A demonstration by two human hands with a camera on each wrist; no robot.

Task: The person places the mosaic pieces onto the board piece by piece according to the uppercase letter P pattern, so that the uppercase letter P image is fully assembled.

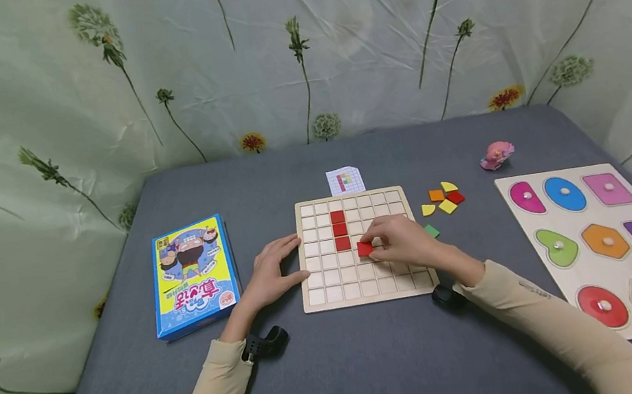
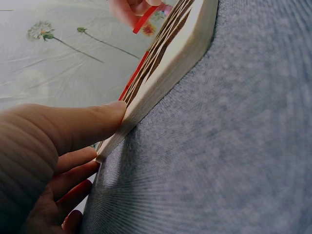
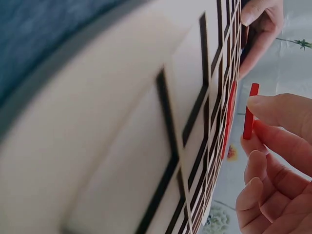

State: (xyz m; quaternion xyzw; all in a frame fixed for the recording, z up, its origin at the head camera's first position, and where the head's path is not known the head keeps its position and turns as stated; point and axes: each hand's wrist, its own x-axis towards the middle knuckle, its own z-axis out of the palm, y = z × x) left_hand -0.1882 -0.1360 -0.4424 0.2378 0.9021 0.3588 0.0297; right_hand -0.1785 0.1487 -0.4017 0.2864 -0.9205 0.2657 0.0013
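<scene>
A wooden grid board [image 1: 332, 295] lies on the table, with three red square tiles [image 1: 339, 229] in one column of its cells. My right hand [image 1: 404, 241] pinches another red square tile [image 1: 365, 249] between thumb and fingers over the middle of the board. In the right wrist view that held tile [image 3: 251, 111] stands on edge, apart from the grid. At the board's left side, my left hand [image 1: 271, 273] rests with thumb and fingertips against the edge. The left wrist view shows the thumb [image 2: 92, 124] pressed on the wooden rim, its fingers spread further along.
Loose pieces lie right of the board: an orange square [image 1: 436, 195], yellow pieces [image 1: 448, 206], a red one [image 1: 455, 197] and a green one [image 1: 432, 231]. A pattern card [image 1: 346, 181] sits behind. Around are a blue box [image 1: 193, 273], a shape puzzle [image 1: 585, 270] and a pink figurine [image 1: 497, 155].
</scene>
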